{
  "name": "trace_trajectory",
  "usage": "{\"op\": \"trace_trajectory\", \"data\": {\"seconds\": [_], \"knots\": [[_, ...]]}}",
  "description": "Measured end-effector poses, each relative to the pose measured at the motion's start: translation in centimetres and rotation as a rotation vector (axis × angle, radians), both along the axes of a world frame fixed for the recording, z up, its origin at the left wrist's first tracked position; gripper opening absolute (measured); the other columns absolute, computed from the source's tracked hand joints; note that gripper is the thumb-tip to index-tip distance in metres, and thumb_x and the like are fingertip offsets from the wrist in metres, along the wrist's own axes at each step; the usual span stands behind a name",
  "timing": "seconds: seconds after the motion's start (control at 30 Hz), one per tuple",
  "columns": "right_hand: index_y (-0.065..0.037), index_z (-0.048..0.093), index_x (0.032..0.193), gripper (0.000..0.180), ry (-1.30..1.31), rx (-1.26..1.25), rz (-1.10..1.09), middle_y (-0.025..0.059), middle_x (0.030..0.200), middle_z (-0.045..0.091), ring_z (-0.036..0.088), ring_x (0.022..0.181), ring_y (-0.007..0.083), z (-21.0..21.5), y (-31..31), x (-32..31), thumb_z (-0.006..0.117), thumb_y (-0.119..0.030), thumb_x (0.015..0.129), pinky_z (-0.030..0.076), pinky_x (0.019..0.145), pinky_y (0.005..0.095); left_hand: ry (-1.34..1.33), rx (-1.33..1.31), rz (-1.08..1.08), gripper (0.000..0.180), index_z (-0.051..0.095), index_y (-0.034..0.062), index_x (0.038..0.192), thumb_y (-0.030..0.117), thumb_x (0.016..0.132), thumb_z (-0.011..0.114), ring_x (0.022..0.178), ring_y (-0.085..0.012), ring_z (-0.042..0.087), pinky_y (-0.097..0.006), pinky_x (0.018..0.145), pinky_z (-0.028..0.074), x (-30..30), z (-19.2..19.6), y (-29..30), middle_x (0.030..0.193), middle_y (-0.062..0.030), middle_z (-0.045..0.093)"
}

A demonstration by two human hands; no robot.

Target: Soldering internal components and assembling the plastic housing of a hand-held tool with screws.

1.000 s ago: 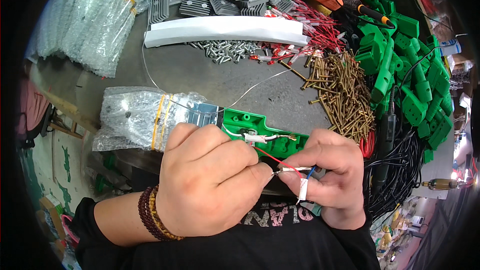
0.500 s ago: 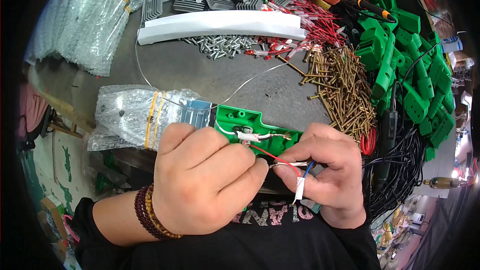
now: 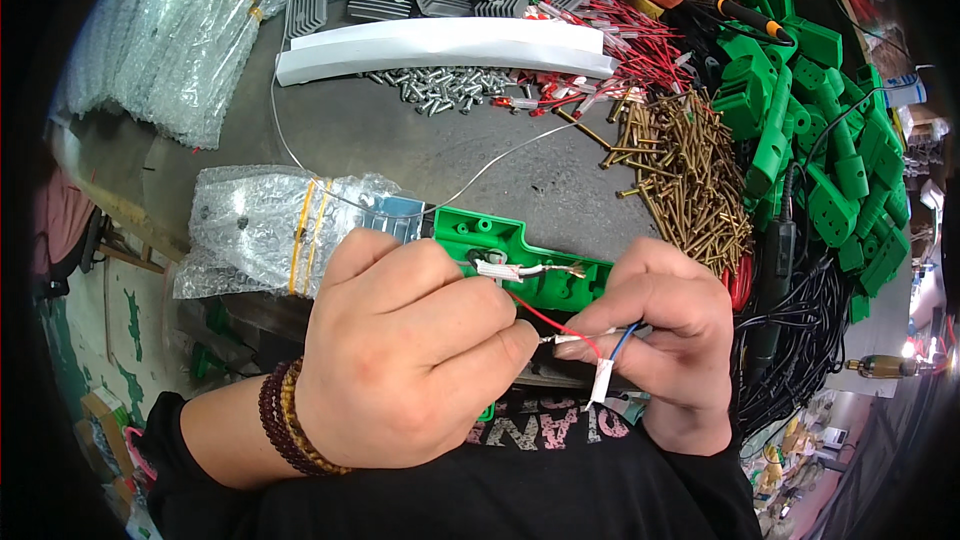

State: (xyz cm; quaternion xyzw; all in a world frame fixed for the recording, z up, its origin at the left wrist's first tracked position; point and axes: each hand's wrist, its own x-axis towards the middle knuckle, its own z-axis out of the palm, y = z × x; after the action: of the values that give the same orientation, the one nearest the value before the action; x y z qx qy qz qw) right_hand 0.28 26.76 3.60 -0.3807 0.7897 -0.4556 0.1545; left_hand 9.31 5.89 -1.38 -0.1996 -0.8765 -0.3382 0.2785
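Observation:
My left hand, a beaded bracelet at its wrist, is closed with fingers curled; its fingertips are mostly hidden and meet a thin bare wire end. From the other side, thumb and forefinger of my right hand pinch the white part of this wire. A red wire and a blue wire run into a white sleeve hanging below the right fingers. Just beyond both hands lies an open green plastic housing, partly covered by them. White-sleeved wires with bare ends lie across it.
Bubble-wrapped packages lie left. Behind are a white folded strip, silver screws, grey heat sinks and red wires. Long brass-coloured screws, green housings and black cables crowd the right.
My right hand has shifted slightly right, and a little more wire shows between the two hands. The green housing and its white-sleeved wires have moved slightly right.

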Motion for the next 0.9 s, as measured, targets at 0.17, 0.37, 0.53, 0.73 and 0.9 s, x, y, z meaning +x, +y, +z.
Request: {"op": "trace_trajectory", "data": {"seconds": [0.17, 0.37, 0.53, 0.73, 0.9], "knots": [[-0.006, 0.078, 0.087, 0.021, -0.018, 0.021, 0.003, 0.005, 0.072, 0.062, 0.06, 0.062, 0.0141, 0.02, -0.08, 0.09, 0.084, 0.002, 0.068, 0.044, 0.052, 0.0269, 0.041, -0.008, 0.002, 0.026, 0.074, 0.0117, 0.084, 0.015, 0.058, 0.073, 0.068, -0.0161, 0.051, -0.033, 0.066, 0.034, 0.03, -0.39, -0.07, 0.077, 0.0055, 0.059], [-0.009, 0.079, 0.088, 0.022, 0.004, 0.0, 0.001, 0.0033, 0.069, 0.06, 0.058, 0.058, 0.0144, -0.24, -0.01, 0.21, 0.086, -0.004, 0.069, 0.043, 0.05, 0.0281, 0.016, -0.029, -0.027, 0.025, 0.075, 0.012, 0.084, 0.016, 0.06, 0.071, 0.069, -0.0156, 0.052, -0.033, 0.067, 0.034, 0.1, -0.19, -0.24, 0.077, 0.0059, 0.059], [-0.01, 0.079, 0.09, 0.022, 0.055, 0.064, 0.058, 0.0026, 0.067, 0.058, 0.058, 0.058, 0.0142, -0.12, 0.16, -0.11, 0.087, -0.006, 0.069, 0.042, 0.05, 0.0285, 0.027, -0.02, 0.041, 0.021, 0.074, 0.0131, 0.084, 0.016, 0.062, 0.073, 0.071, -0.0163, 0.053, -0.033, 0.069, 0.035, 0.18, -0.28, 0.11, 0.078, 0.0049, 0.059], [-0.006, 0.077, 0.089, 0.019, 0.092, 0.023, 0.004, 0.0048, 0.068, 0.062, 0.059, 0.057, 0.0163, 0.09, -0.39, 0.21, 0.084, -0.004, 0.071, 0.043, 0.05, 0.0286, -0.024, 0.062, 0.068, 0.024, 0.073, 0.0134, 0.084, 0.017, 0.061, 0.079, 0.072, -0.0185, 0.054, -0.034, 0.07, 0.035, 0.2, 0.0, 0.3, 0.079, 0.0033, 0.06], [-0.005, 0.076, 0.087, 0.019, 0.086, 0.013, 0.035, 0.0055, 0.071, 0.064, 0.06, 0.058, 0.016, -0.12, -0.14, 0.1, 0.081, 0.0, 0.07, 0.044, 0.05, 0.0284, -0.014, 0.048, 0.056, 0.025, 0.074, 0.0132, 0.085, 0.015, 0.061, 0.079, 0.073, -0.0188, 0.054, -0.035, 0.071, 0.035, 0.25, -0.16, 0.33, 0.08, 0.0029, 0.061]]}}
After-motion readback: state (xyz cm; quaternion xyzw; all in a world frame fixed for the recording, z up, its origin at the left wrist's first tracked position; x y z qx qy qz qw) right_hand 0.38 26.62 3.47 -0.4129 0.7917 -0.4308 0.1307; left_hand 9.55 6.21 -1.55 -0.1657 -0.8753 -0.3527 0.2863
